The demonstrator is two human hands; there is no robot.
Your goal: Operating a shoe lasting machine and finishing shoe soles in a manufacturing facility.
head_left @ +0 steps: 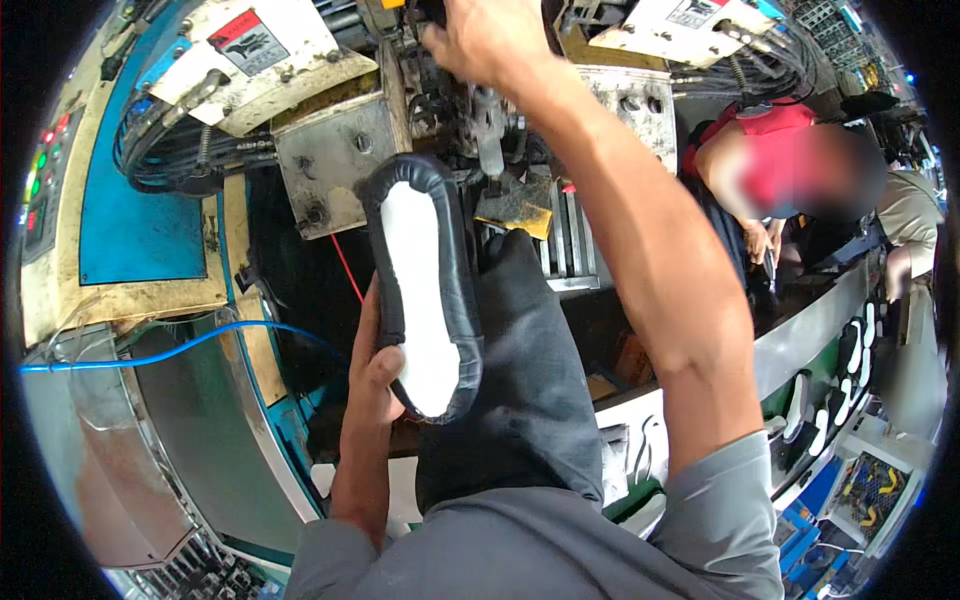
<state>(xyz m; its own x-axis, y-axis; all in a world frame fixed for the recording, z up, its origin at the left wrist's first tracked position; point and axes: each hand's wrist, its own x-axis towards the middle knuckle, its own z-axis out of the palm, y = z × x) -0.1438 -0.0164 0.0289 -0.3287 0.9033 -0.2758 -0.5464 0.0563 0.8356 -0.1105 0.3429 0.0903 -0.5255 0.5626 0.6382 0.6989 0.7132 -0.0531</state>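
My left hand (378, 378) grips a shoe upper (467, 300) near its lower end, thumb over the edge. The upper is black and smooth, its margin folded in around a long white insole (415, 280) that faces up. Whether a last fills it is hidden. Reaching far forward, my right hand (490, 40) is at the top of the machine's middle, partly cut off by the picture's edge. What its fingers touch does not show. Just below that hand stands a metal post (489, 135) of the machine, with a worn black and yellow block (520, 205) under it.
Machine housings (335, 150) flank the middle, with bundled hoses. A blue air hose (200, 345) crosses at left, near a panel of lit buttons (45, 180). At right, a conveyor (800, 410) carries several white insoles and shoe parts. A person in red (755, 150) works beyond it.
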